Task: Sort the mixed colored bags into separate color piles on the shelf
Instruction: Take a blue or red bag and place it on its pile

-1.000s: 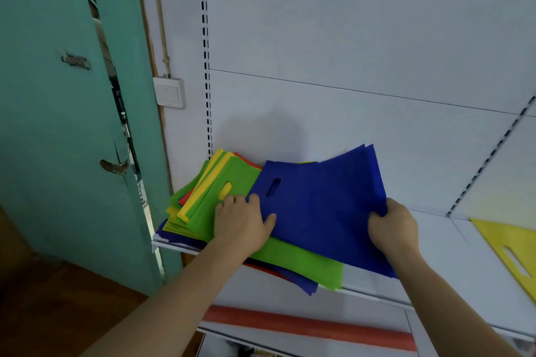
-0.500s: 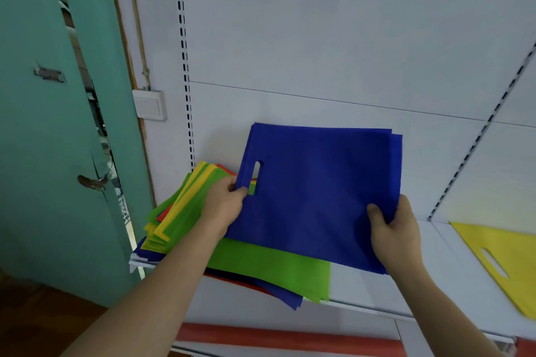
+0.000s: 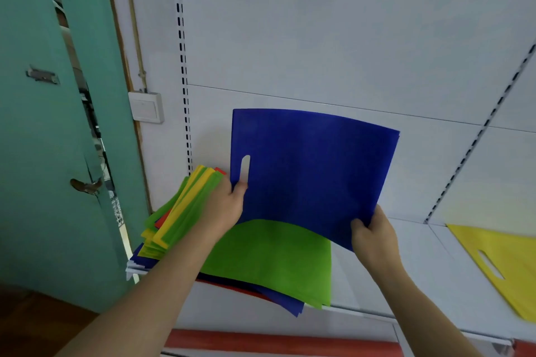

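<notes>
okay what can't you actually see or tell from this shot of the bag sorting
Head view:
- How many blue bags the hands hold: edges overlap.
- Left hand fingers: behind the bags.
- Mixed pile lower layers: covered by the green bag.
- Yellow bag: cut off by the right edge.

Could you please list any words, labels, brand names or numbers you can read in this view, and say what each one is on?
None: no readable text shows anywhere in the view.
The blue bag, the green bag and the yellow bag are plain, with no print.
The white wall switch carries no legible marking.
The strip down the door edge bears small marks, too blurred to read.
</notes>
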The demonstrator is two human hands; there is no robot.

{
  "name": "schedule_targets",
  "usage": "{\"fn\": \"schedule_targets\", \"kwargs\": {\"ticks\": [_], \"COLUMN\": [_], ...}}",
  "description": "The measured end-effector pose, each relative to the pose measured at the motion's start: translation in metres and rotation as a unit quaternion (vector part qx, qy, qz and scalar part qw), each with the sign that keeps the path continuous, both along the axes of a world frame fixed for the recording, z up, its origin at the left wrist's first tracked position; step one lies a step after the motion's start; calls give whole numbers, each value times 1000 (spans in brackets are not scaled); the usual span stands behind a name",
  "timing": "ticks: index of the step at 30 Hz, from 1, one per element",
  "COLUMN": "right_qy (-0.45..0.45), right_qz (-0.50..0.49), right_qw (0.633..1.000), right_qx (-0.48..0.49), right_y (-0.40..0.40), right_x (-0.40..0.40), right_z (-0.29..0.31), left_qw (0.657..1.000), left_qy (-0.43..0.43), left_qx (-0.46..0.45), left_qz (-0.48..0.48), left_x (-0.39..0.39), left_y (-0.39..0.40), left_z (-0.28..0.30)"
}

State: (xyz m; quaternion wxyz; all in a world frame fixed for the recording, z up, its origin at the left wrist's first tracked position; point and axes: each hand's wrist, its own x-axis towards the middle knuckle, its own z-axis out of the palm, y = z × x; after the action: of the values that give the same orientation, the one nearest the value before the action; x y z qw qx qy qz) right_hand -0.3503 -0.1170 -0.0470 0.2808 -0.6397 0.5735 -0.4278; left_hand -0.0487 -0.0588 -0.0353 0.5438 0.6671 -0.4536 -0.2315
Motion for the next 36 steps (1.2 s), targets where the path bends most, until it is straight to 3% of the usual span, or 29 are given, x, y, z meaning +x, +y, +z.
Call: {"fn": "schedule_targets", "kwargs": {"ticks": [5,9,17,22,36], "right_qy": [28,35,66,109,171], "right_qz": [-49,-95,-180,-234,-389], "right_qw": [995,991,967,944,899], "right_qx": [-84,-92,-165,-205,-111], "right_y": [16,34,76,103,195], "right_x": [-24,-59,-164,-261,-582], "right_z": [-2,-8,-6,-8,-27], "left_qw": [994,983,983,977,941], "left_qy": [-74,-107,-108,-111,-161], "left_qx": [-70,-136,-148,-164,-157], "left_qz": [48,53,-27,-74,-251], "left_x": [-15,-52,-161,-265,-634], "left_y": [-2,-7,-17,-23,-20], "left_z": [1,-3,-1,20,-4]}}
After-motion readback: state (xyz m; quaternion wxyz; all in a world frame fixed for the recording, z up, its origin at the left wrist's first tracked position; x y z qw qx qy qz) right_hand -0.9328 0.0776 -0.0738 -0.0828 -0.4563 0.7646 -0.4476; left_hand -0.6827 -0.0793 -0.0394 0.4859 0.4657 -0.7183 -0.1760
